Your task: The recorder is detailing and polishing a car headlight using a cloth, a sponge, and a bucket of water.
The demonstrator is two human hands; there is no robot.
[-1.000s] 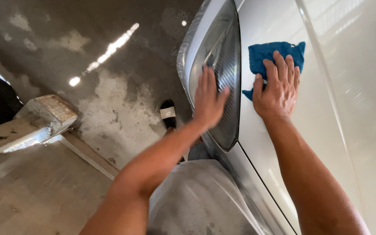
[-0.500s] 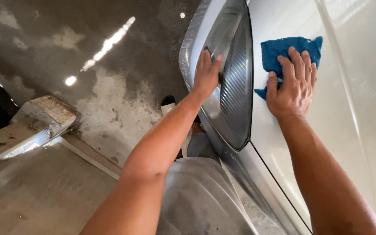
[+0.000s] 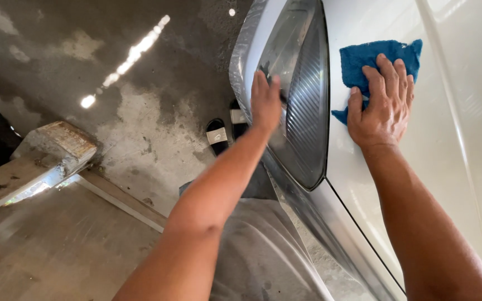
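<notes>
Wet concrete floor (image 3: 140, 128), patchy and stained, with a streak of light glare toward 11 o'clock; a worn concrete block or ramp edge (image 3: 51, 147) sits at 9 o'clock. Pair of black slide sandals (image 3: 227, 131) on the floor near centre, just left of the car. White car body panel (image 3: 447, 167) fills the right side, headlight (image 3: 302, 106) running long-axis roughly 12 to 6 o'clock, slightly tilted, along the panel's left edge. Blue cloth (image 3: 372, 58) is at about 1 o'clock of frame, flat against the white panel just right of the headlight, touching paint, not the lens. Right hand (image 3: 383, 106) lies palm-down on the cloth, fingers (image 3: 389, 69) spread and extended toward 12 o'clock, pressing it flat rather than clenching it; cloth sticks out above and left of the fingertips, so its bulk lies at 12 to 11 o'clock from the palm. Left hand (image 3: 266, 103) is bare, no cloth, laid flat on the headlight's left rim, fingers straight and together, released, gripping nothing; looks like a brace. Key relation: cloth is entirely under the right hand, well apart from the left with the headlight lens between them. Lens lies at 9 o'clock from the cloth, immediately adjacent. Right hand is the only one in contact with it. Grey cloth-covered shape (image 3: 263, 251) at 6 o'clock, likely the person's own clothing; can't tell more.
</notes>
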